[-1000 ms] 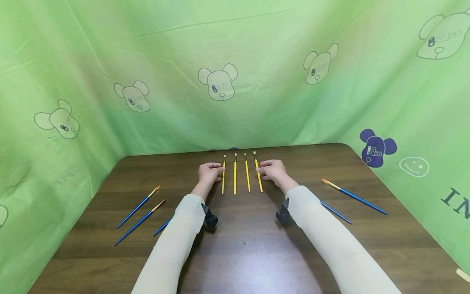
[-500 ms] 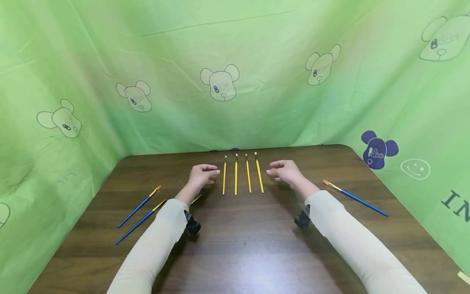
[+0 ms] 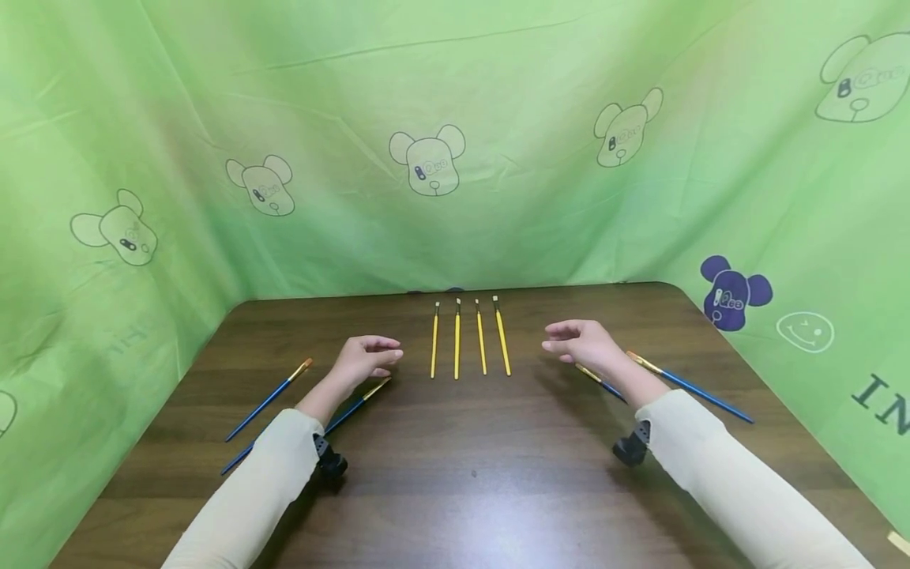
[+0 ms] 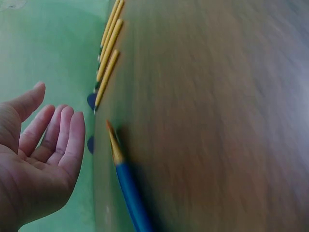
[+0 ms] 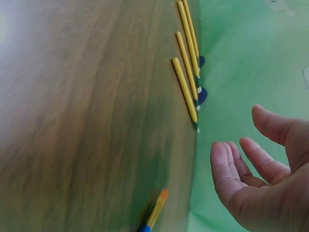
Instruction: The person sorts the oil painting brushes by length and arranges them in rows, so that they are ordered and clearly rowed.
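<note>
Several yellow paintbrushes [image 3: 457, 340] lie side by side in a neat row at the back middle of the brown table [image 3: 469, 466]. My left hand [image 3: 370, 357] hovers to their left, fingers relaxed and empty, just above the tip of a blue paintbrush [image 3: 375, 387]. To the right of the row, my right hand [image 3: 574, 341] hangs relaxed and empty over another blue paintbrush [image 3: 600, 382]. The left wrist view shows the left hand [image 4: 41, 159] beside the blue brush [image 4: 126, 181]. The right wrist view shows the right hand [image 5: 260, 183] with the yellow brushes [image 5: 186, 89] beyond.
Another blue paintbrush [image 3: 268, 398] lies at the left of the table and one [image 3: 690, 386] at the right. A green cloth [image 3: 455, 158] printed with bears walls in the table at the back and both sides.
Both hands have let go of the outer yellow brushes and moved apart, the left one leftwards and the right one rightwards, both a little nearer to me. The yellow row stays put.
</note>
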`<state>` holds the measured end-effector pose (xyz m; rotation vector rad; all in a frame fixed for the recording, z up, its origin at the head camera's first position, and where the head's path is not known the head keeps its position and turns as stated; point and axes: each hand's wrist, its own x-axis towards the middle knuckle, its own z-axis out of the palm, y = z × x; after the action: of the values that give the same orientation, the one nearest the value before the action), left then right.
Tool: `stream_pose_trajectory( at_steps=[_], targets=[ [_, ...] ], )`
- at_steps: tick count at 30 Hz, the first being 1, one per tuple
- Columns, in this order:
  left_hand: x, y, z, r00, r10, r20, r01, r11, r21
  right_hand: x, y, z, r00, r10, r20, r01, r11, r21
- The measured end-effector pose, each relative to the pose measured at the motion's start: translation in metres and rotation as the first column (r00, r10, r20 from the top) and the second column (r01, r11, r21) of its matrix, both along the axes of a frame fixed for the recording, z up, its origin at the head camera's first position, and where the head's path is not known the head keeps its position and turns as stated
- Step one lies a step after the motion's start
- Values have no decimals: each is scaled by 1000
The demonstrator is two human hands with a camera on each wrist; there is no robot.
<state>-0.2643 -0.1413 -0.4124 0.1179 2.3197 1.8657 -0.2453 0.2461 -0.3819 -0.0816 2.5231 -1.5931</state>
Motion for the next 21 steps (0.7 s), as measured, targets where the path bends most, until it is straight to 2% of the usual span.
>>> stream_pose_trajectory(
  at_steps=[5,11,14,21],
  targets=[
    [11,-23,1,999,-36,-29,36,999,1,10,15,0,1000,2,-9,-2,1000,16],
    [26,-46,1,994,-90,-56,89,996,-22,23,35,-3,998,14,-58,-12,999,34],
    [32,-55,-1,993,-100,-56,98,995,-32,28,44,-4,996,14,-84,-9,998,62],
    [48,-74,-6,992,-119,-45,116,992,-51,40,63,-7,994,6,-110,0,998,61]
  ],
)
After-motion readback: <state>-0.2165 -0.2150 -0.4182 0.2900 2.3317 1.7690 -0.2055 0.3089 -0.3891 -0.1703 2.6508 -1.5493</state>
